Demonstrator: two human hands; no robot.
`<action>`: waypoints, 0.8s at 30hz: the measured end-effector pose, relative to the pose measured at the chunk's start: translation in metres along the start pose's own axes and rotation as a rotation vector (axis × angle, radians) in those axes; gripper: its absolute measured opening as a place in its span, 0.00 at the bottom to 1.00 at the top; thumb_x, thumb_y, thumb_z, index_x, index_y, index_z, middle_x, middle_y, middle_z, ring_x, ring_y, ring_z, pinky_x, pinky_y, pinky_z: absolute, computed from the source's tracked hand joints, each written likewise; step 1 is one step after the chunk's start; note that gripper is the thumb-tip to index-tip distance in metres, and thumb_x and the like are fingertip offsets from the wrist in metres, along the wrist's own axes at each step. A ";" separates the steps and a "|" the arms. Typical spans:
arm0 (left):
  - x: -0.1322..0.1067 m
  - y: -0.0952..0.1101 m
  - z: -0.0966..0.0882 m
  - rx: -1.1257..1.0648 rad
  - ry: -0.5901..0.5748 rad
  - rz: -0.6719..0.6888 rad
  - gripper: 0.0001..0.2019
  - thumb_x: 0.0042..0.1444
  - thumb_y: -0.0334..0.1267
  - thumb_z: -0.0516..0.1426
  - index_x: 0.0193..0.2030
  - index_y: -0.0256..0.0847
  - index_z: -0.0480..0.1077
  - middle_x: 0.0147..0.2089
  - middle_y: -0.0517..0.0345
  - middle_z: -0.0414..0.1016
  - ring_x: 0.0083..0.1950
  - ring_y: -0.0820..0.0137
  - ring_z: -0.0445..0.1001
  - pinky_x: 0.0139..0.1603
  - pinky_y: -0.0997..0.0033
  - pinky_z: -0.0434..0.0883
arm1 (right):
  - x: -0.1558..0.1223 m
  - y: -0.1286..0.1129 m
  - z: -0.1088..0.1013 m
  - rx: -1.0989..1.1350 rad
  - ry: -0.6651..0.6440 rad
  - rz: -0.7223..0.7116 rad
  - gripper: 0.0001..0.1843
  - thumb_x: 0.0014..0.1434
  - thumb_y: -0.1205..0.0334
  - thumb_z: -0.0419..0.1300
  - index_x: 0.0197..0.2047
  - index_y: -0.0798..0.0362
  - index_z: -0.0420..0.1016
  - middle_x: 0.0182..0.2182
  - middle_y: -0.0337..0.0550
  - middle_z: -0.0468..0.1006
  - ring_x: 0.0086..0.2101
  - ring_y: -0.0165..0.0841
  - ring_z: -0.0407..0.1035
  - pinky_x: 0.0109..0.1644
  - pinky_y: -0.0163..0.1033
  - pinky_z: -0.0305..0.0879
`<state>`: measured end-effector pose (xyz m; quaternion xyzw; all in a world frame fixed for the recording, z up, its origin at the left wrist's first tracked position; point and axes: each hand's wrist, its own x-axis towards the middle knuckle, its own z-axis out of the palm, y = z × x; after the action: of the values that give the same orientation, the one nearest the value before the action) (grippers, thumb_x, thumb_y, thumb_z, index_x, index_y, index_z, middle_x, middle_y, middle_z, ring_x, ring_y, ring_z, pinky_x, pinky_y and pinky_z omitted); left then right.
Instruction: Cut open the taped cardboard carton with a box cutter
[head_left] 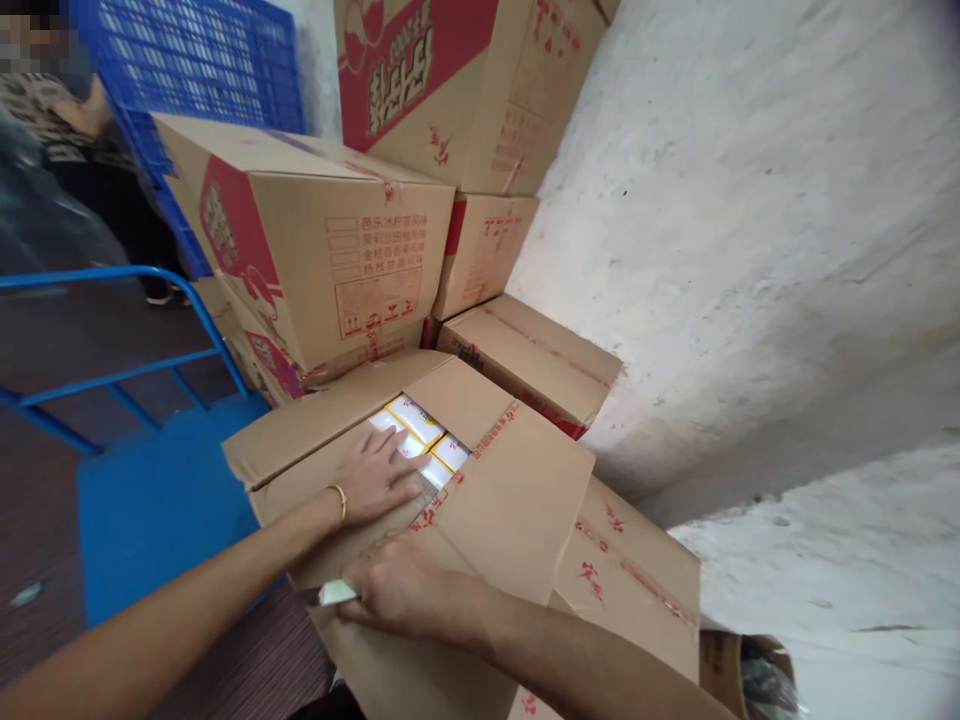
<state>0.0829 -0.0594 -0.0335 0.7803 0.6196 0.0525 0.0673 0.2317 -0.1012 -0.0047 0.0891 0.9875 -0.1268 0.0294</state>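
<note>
A brown cardboard box [517, 500] with red printed tape lies in front of me, its top flaps partly parted. White and yellow packets [420, 425] show in the gap. My left hand [375, 475] lies flat on the near flap, fingers spread toward the packets, a gold bangle on the wrist. My right hand [397, 590] is closed at the box's near edge, gripping a small white object [336, 592] that I cannot make out.
More cartons with red print [315, 250] are stacked behind and to the right. A blue trolley deck [157, 500] with a blue rail sits left. A blue crate [195, 60] leans at top left beside another person. A white wall [750, 250] rises on the right.
</note>
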 end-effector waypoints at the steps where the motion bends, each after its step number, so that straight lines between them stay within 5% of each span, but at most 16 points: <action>1: 0.000 -0.001 0.000 0.002 -0.007 -0.006 0.27 0.60 0.63 0.44 0.65 0.66 0.59 0.73 0.54 0.49 0.73 0.50 0.43 0.70 0.40 0.39 | -0.002 -0.003 -0.002 -0.002 -0.015 0.011 0.19 0.63 0.48 0.57 0.35 0.55 0.79 0.33 0.44 0.82 0.31 0.35 0.74 0.30 0.37 0.59; 8: -0.005 -0.009 0.001 0.036 0.003 -0.050 0.26 0.59 0.61 0.48 0.64 0.66 0.61 0.72 0.52 0.49 0.73 0.49 0.44 0.69 0.39 0.38 | -0.020 -0.014 -0.026 -0.018 0.074 0.058 0.16 0.61 0.50 0.60 0.36 0.55 0.78 0.33 0.46 0.82 0.32 0.37 0.74 0.34 0.39 0.64; 13: 0.002 -0.021 -0.001 -0.055 0.110 -0.004 0.29 0.62 0.57 0.45 0.68 0.55 0.58 0.71 0.48 0.49 0.72 0.53 0.46 0.70 0.46 0.49 | -0.012 -0.007 -0.014 -0.077 0.174 -0.036 0.18 0.62 0.47 0.57 0.36 0.54 0.76 0.32 0.42 0.82 0.31 0.33 0.74 0.31 0.36 0.62; 17: 0.041 -0.037 -0.017 -0.071 0.208 0.089 0.26 0.65 0.52 0.39 0.67 0.53 0.59 0.73 0.53 0.46 0.74 0.57 0.41 0.71 0.48 0.47 | -0.010 0.014 -0.006 -0.081 0.152 -0.049 0.17 0.63 0.48 0.56 0.37 0.53 0.74 0.32 0.41 0.81 0.32 0.32 0.74 0.29 0.36 0.58; 21: 0.096 -0.041 -0.028 0.036 0.100 0.168 0.23 0.64 0.50 0.43 0.64 0.58 0.63 0.73 0.57 0.47 0.74 0.54 0.38 0.71 0.44 0.43 | -0.014 0.046 -0.017 0.003 0.137 0.066 0.09 0.63 0.58 0.57 0.37 0.53 0.74 0.32 0.40 0.81 0.31 0.29 0.73 0.30 0.33 0.56; 24: 0.134 -0.026 -0.026 0.065 0.026 0.248 0.23 0.64 0.50 0.44 0.64 0.59 0.63 0.73 0.56 0.47 0.75 0.55 0.38 0.71 0.45 0.42 | -0.010 0.060 -0.024 -0.016 0.094 0.098 0.11 0.63 0.56 0.56 0.37 0.54 0.75 0.32 0.42 0.81 0.30 0.31 0.72 0.29 0.34 0.54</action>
<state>0.0845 0.0782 -0.0120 0.8519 0.5205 0.0503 0.0268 0.2521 -0.0393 0.0048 0.1430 0.9832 -0.1130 -0.0100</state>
